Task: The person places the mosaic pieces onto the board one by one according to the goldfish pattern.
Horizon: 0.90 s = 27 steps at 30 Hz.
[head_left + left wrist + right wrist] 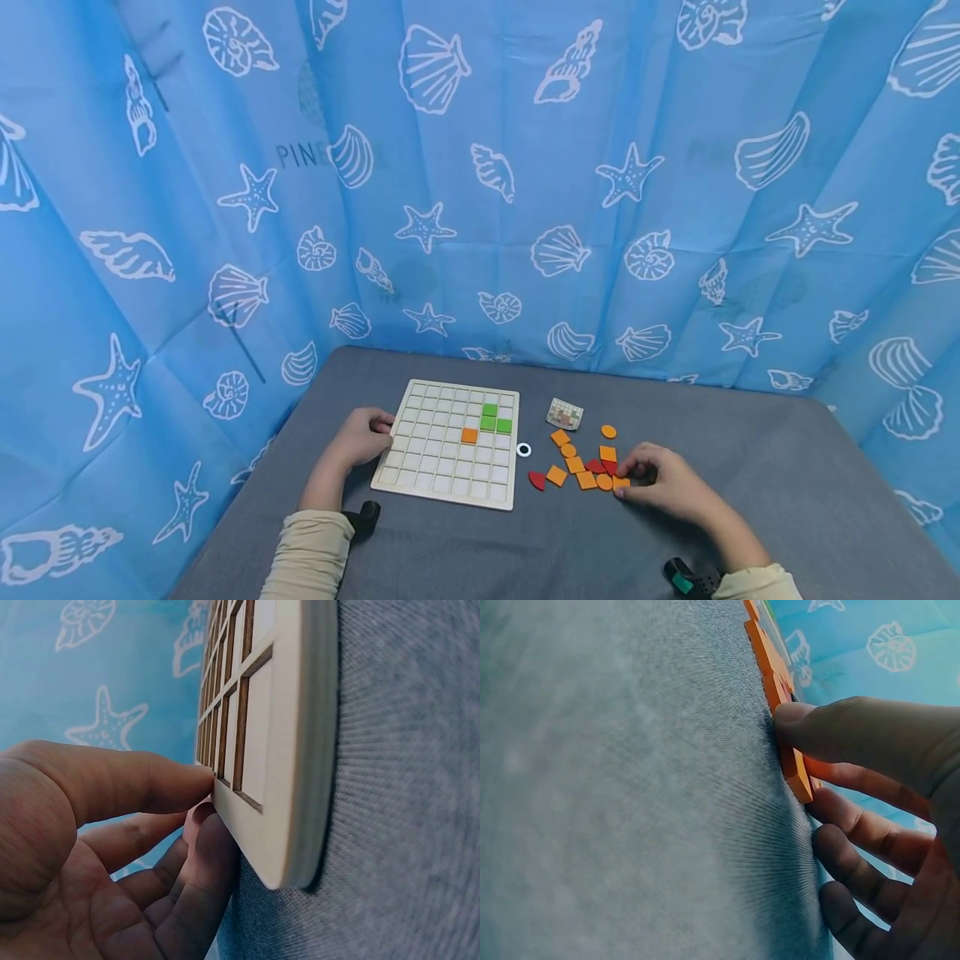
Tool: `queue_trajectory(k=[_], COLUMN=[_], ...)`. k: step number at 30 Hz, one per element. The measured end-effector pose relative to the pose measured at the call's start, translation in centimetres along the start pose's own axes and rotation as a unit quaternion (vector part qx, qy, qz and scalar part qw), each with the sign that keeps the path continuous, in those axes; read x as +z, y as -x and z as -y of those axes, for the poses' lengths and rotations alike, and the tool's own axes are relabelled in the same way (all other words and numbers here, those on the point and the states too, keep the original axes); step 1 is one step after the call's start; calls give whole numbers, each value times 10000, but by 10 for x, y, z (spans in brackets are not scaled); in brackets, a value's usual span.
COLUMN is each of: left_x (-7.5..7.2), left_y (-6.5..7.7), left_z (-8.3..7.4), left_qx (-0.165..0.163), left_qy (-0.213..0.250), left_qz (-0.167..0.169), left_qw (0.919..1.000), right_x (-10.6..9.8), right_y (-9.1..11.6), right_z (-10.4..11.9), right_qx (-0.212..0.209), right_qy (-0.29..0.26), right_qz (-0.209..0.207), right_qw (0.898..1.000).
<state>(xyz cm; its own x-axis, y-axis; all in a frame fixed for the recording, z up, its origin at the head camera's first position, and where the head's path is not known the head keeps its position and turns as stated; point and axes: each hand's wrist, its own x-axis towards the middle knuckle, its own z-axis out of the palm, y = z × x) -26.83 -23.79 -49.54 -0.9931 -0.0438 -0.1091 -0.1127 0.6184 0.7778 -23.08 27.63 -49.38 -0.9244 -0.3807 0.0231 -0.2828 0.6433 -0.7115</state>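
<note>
A pale wooden grid board (399, 477) lies on the table, bearing several green tiles (504, 426) and an orange square (469, 436). My left hand (363, 437) pinches the board's left edge, thumb on top and fingers at the side, as the left wrist view shows. To the right of the board, my right hand (671, 483) holds an orange square tile (798, 780) between thumb and index finger at the end of a loose cluster. That cluster mixes orange squares (586, 480), orange discs (604, 482) and red pieces (594, 466).
A small printed pattern card (565, 414) lies behind the cluster. A white ring with a dark centre (523, 450) sits close to the board's right edge. One red quarter-round piece (537, 480) lies left of the cluster. A blue shell-print curtain (495, 250) hangs behind the grey table (450, 550).
</note>
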Motion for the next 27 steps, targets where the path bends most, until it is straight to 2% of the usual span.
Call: queue_trajectory(k=[27], left_x=[-1], left_y=[1], left_z=[-2], left_qx=[-38], left_qy=[53], left_qz=[3], left_qw=[10000], right_x=[1], right_y=[-1], right_z=[0], right_qx=[130], right_qy=[-19], right_qz=[303], right_qw=[9995])
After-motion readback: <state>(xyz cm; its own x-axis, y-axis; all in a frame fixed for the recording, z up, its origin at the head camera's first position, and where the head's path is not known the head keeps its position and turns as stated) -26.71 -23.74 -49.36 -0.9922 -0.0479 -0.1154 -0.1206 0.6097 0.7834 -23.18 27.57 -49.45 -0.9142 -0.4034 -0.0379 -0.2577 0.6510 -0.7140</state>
